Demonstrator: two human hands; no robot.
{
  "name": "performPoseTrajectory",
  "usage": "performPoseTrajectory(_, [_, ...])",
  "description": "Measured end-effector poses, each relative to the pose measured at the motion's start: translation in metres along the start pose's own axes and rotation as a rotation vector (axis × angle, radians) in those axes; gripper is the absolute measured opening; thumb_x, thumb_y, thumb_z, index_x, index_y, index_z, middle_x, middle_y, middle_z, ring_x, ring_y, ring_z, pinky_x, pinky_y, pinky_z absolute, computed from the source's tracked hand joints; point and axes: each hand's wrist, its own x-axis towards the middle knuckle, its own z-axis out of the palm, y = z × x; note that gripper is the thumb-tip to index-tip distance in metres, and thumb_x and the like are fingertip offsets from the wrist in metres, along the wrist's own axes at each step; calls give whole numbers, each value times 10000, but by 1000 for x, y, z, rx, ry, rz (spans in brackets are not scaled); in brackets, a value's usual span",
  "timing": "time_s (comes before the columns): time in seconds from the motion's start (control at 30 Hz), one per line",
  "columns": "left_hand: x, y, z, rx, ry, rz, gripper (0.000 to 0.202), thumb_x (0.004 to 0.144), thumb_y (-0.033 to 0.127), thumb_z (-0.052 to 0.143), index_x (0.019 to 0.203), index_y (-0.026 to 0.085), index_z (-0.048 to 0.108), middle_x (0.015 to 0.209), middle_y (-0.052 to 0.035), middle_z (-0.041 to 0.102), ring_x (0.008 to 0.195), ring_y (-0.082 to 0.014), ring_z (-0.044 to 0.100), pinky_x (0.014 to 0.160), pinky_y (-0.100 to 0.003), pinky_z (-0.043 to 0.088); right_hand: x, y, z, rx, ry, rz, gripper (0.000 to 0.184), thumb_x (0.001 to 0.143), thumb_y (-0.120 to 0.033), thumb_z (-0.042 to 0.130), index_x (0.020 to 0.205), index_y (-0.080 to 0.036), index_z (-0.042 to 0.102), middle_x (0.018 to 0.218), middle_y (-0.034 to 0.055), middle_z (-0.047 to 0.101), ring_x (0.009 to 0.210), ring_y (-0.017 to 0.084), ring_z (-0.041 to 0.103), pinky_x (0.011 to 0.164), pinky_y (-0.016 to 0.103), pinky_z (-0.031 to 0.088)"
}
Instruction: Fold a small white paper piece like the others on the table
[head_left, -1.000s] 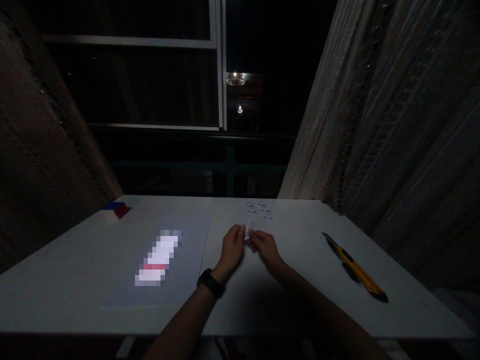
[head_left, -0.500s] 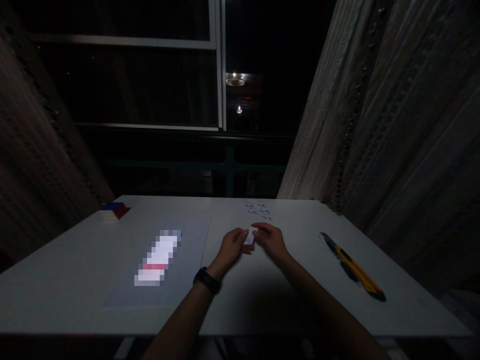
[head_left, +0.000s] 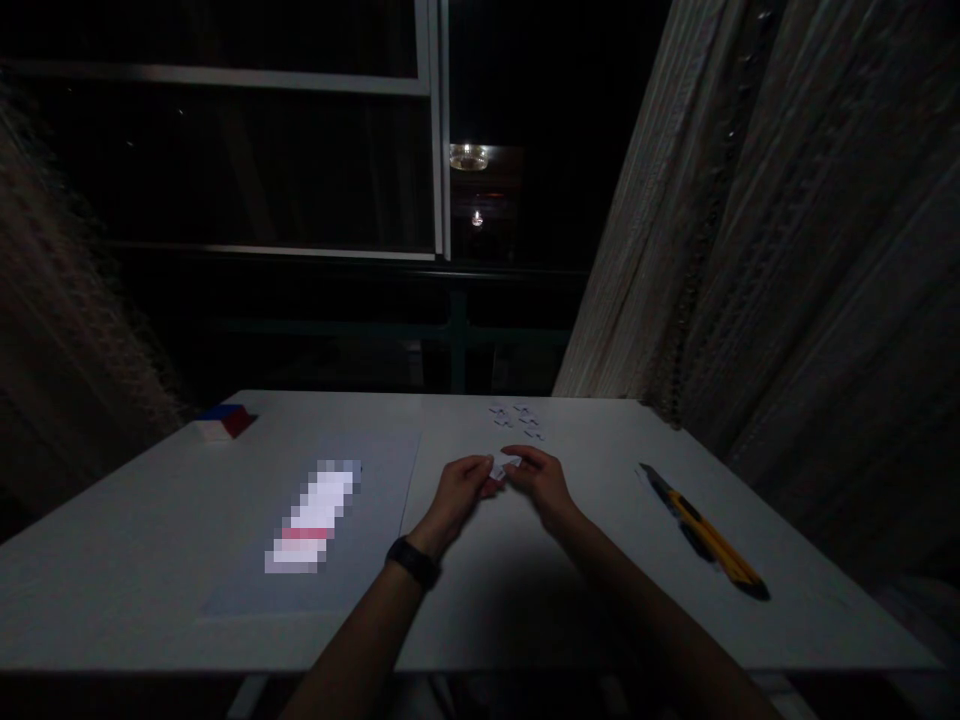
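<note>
A small piece of white paper (head_left: 501,466) with a reddish part at its lower edge is held up between my two hands. My left hand (head_left: 459,492), with a black band on the wrist, pinches its left side. On the other side my right hand (head_left: 546,485) has thumb and index finger closed around the paper's right edge. Just beyond the hands lie several small white pieces with dark marks (head_left: 516,420) in two short columns. The exact shape of the held paper is too dim to make out.
On the white table (head_left: 592,440), a yellow and black utility knife (head_left: 709,540) lies at right. A large pale sheet (head_left: 379,520) with a bright pixelated patch rests at left. A blue, red and white block (head_left: 223,422) stands at the far left corner. Curtains (head_left: 637,230) flank the window.
The small paper has turned and tilted between my fingers, and the right fingers have shifted slightly along it. The other things on the table stay put.
</note>
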Motion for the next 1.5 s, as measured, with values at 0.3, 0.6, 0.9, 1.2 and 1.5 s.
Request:
performPoseTrajectory(0.3, [-3, 1, 1, -36, -71, -50, 377, 628, 355, 690, 880, 83, 621, 817, -115, 658, 675, -155, 626, 639, -258, 491, 0, 2, 2, -2, 51, -3, 279, 590, -358, 665, 772, -147, 654, 512, -28, 501, 481, 102, 421, 467, 231, 323])
performPoseTrajectory(0.6, [-2, 5, 1, -40, 8, -58, 371, 555, 311, 744, 820, 76, 631, 756, -105, 660, 656, -163, 622, 586, -251, 499, -3, -2, 4, -114, 8, -116, 258, 628, -327, 647, 843, -188, 614, 597, -13, 565, 528, 131, 510, 499, 248, 425])
performPoseTrajectory(0.9, [-5, 11, -1, -127, 91, -80, 318, 577, 305, 733, 799, 106, 625, 737, -61, 641, 637, -135, 615, 547, -208, 476, -7, -7, 3, -363, -76, -352, 204, 725, -237, 580, 916, -243, 651, 1023, 59, 503, 867, 173, 544, 701, 299, 481])
performPoseTrajectory(1.2, [-5, 11, 1, -93, 95, -103, 331, 573, 315, 733, 801, 99, 630, 720, -75, 645, 606, -132, 608, 511, -191, 442, -4, -3, 1, -284, -88, -305, 117, 732, -306, 575, 742, -201, 626, 989, 67, 523, 929, 190, 528, 695, 291, 484])
performPoseTrajectory(1.5, [-5, 12, 1, -92, 101, -89, 352, 561, 338, 735, 804, 104, 637, 733, -78, 647, 618, -137, 605, 501, -189, 439, -5, -8, 2, -292, -93, -284, 105, 717, -299, 590, 720, -196, 610, 1004, 66, 516, 913, 185, 531, 671, 280, 483])
